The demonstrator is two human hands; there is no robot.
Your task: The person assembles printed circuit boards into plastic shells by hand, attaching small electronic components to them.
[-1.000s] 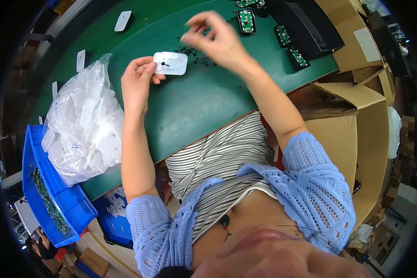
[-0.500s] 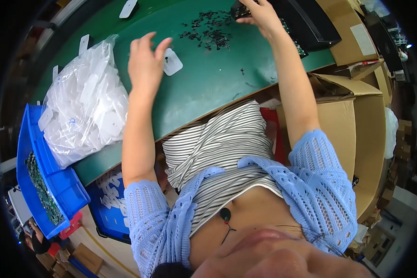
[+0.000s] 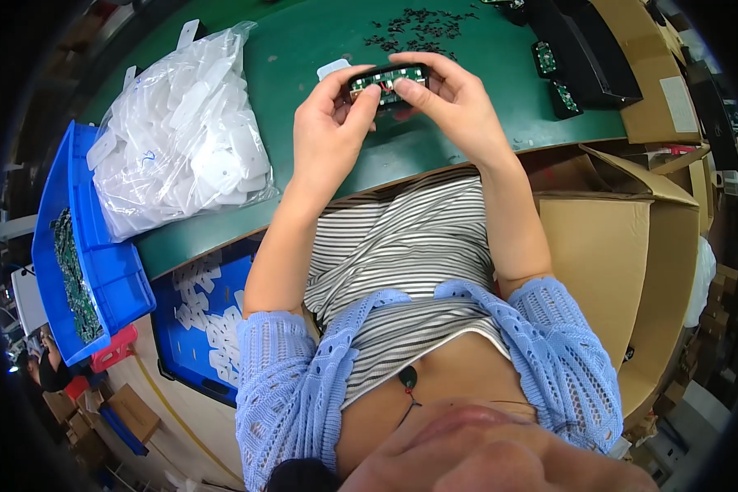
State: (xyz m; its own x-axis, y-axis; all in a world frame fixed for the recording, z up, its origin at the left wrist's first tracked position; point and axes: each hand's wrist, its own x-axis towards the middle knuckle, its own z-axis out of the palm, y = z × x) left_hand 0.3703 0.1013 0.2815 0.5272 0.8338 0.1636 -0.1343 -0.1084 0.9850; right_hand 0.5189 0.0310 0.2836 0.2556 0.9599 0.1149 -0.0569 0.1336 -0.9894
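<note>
Both my hands hold a black plastic housing with a green circuit board point(image 3: 388, 76) inside it, just above the green table. Its left end is in my left hand point(image 3: 330, 127), with the thumb on the board. My right hand point(image 3: 466, 111) grips the right end, its thumb also pressed on the board. Some red wire shows between the thumbs. Just beyond my left hand lies a white plate point(image 3: 333, 67), partly hidden. Many small black parts point(image 3: 422, 31) are scattered on the table beyond the housing.
A clear bag of white plastic pieces point(image 3: 184, 139) sits at the left. Beside it is a blue bin point(image 3: 127, 275) of circuit boards; below, a blue tray point(image 3: 172, 348) holds white pieces. At the right are a black box point(image 3: 586, 57), more boards point(image 3: 562, 97) and an open cardboard box point(image 3: 594, 271).
My right hand has come back from the far right with the black housing. My left hand, open over the table before, has moved right and closed on its left end.
</note>
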